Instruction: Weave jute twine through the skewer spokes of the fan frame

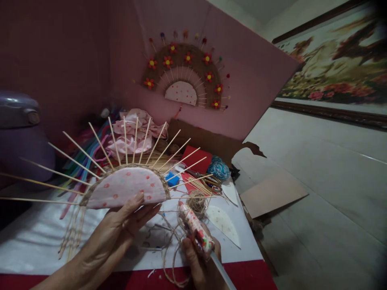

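Note:
My left hand (119,231) grips a half-circle piece (123,185) by its straight lower edge, thumb in front and fingers behind. White cloth with small red prints covers it, and twine runs along its curved rim. Thin wooden sticks (125,141) fan outward from that rim. In my right hand (201,257) is a glue gun (196,227) with a flowery wrapping; a pale glue stick (222,272) juts from its back end. Its tip points up and away, apart from the half-circle. Loose jute twine (173,251) loops between my hands, near a twine ball (198,201).
Behind, a pink board (248,76) bears a finished-looking half-circle ornament (181,52) with red flowers. Scissors (211,183), blue yarn (219,168), crumpled cloth (133,129) and colourful pipe cleaners (80,161) lie on the white-covered table (30,237). A purple appliance (21,137) stands left.

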